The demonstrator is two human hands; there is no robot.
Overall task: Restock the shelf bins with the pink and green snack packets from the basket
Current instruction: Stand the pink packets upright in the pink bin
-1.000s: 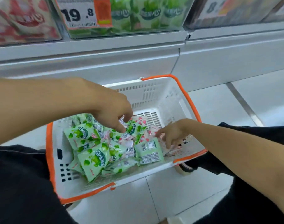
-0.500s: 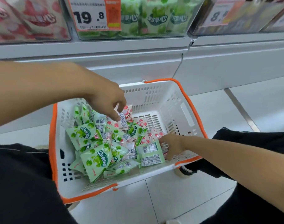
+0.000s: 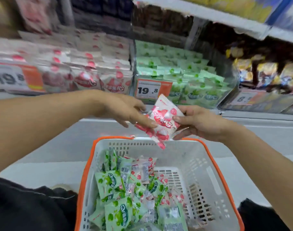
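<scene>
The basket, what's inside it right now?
The basket holds a loose heap of green packets with some pink packets mixed in, piled toward its left side. The right part of the floor is bare. Whatever lies under the heap is covered.

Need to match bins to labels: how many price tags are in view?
3: left tag on the pink-packet bin; middle tag on the green-packet bin; right tag on the next bin. Others may be hidden.

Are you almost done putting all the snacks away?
Not yet. The pink bin and green bin already look well stocked. Both hands, left and right, hold pink packets above the basket, where many packets remain.
</scene>
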